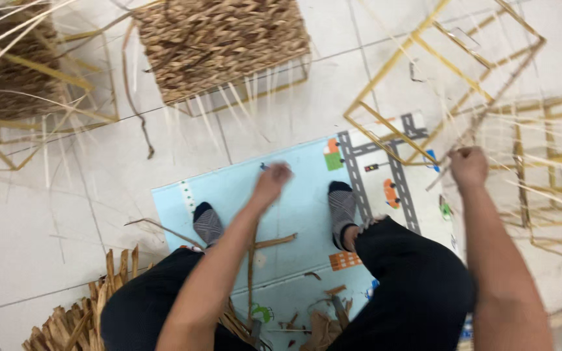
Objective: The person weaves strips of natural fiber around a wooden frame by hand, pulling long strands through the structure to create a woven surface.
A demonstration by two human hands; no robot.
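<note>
A: White tiled floor [47,234], a pale blue play mat [294,214] with a printed road under the socked feet. Woven baskets at the far side, one finished [219,42], one partly woven [8,71].

B: Right hand?

A: Right hand [468,166] is closed into a fist, pinching a thin strand [489,107] that runs up from the fingers along the bare yellow wire frame [447,71]. The frame stands tilted, just beyond the knuckles.

B: Left?

A: Left hand [272,180] is blurred; I cannot tell whether its fingers are spread or pinching. A dry strip [252,260] hangs below it, loose fibre [73,318] piled further back by the knee.

B: Judgement on technique?

A: Keep the strand taut from the right fingers, hold the frame steady, and feed fresh fibre close to the pinch so the wrap lies flat.
</note>
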